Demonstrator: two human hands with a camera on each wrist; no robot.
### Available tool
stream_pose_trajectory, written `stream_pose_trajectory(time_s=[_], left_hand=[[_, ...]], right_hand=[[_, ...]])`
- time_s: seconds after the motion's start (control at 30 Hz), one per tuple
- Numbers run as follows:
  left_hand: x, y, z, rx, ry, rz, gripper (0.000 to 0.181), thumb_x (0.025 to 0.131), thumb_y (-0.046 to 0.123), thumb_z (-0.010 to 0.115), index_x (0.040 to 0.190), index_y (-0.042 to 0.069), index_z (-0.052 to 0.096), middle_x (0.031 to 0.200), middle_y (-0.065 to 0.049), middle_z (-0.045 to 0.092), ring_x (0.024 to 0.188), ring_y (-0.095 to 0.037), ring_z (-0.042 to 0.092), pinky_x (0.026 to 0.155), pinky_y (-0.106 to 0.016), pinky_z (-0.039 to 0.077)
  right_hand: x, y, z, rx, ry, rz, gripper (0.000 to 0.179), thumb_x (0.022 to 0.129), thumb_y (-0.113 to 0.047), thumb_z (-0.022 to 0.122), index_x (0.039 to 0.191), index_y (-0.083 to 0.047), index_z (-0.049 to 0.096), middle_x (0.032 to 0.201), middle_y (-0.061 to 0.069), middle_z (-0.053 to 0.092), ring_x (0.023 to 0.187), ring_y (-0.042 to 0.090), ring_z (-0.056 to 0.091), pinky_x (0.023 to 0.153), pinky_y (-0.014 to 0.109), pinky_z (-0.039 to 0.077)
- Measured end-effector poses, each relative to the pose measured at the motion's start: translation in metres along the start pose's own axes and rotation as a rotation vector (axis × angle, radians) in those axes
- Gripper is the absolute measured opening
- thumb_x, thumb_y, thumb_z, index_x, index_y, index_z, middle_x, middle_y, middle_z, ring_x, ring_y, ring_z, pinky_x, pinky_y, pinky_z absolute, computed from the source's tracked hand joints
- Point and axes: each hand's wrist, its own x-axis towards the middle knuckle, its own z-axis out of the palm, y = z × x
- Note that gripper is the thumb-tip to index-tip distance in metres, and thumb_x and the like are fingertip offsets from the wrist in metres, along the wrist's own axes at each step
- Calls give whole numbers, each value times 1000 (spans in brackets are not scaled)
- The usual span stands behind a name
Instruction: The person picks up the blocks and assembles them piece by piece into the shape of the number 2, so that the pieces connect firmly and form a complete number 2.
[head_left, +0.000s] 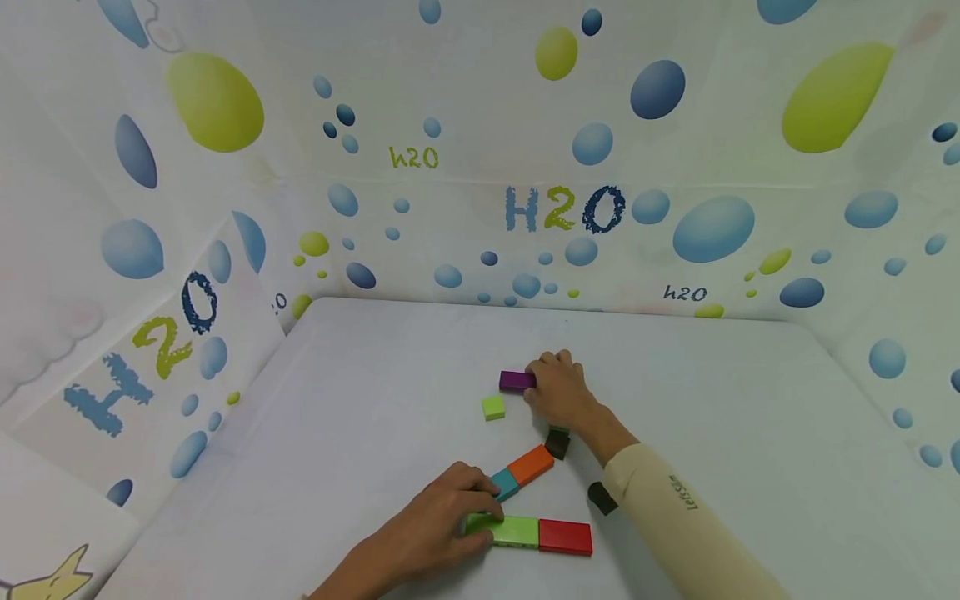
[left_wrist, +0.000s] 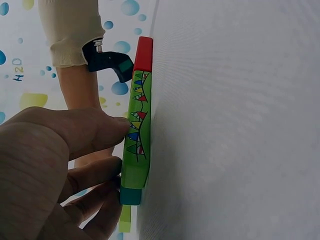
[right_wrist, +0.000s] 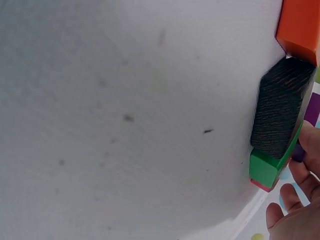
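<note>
My left hand (head_left: pixel 453 508) pinches a light green block (head_left: pixel 516 532) by its left end, thumb in front and fingers behind. Little flags are printed on that block's side in the left wrist view. A red block (head_left: pixel 566 537) lies end to end with it. Farther back, my right hand (head_left: pixel 561 390) grips the right end of a purple block (head_left: pixel 514 382), partly covering it. Close to the left fingertips is a teal block (head_left: pixel 504 483), touching an orange block (head_left: pixel 531 465). At the orange block's far end stands a dark, ridged block (right_wrist: pixel 282 107), with a green block (right_wrist: pixel 265 167) against it.
A small lime block (head_left: pixel 492 407) lies just in front of the purple one. A black device (left_wrist: pixel 112 60) is strapped at the right sleeve's cuff. White walls (head_left: pixel 480 150) printed with coloured drops border the white tabletop (head_left: pixel 360 392) at the back and left.
</note>
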Motion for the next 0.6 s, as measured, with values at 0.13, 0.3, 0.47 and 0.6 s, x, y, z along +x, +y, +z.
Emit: stream_pose_trajectory(time_s=[0.13,0.3,0.47,0.6], left_hand=[[0,0,0,-3,3,6,15,88,16,77,101,24,78,118,7,64,110,-8,52,95,-25,51],[-1,-1,0,0,11,19,15,87,15,78,101,23,78,117,6,64,110,-8,52,95,-25,51],[-1,-1,1,-2,22,35,14,87,15,78,100,21,78,116,5,65,109,-8,53,95,-25,51],[-1,-2,1,0,26,42,14,87,16,78,100,21,78,116,4,65,109,-9,53,95,-25,51]], right_hand=[[-2,0,-1,1,0,3,36,98,-22,64,129,-4,64,121,10,60,116,31,43,98,49,40],[-5,0,-3,-12,2,4,36,98,-22,64,130,-4,64,122,10,61,116,31,44,100,49,40],[-4,7,-1,-21,14,3,37,99,-24,64,131,-4,64,124,10,61,117,31,44,100,49,41],[-3,12,-2,-28,6,4,39,99,-26,63,132,-5,63,125,10,61,117,31,44,100,49,41]])
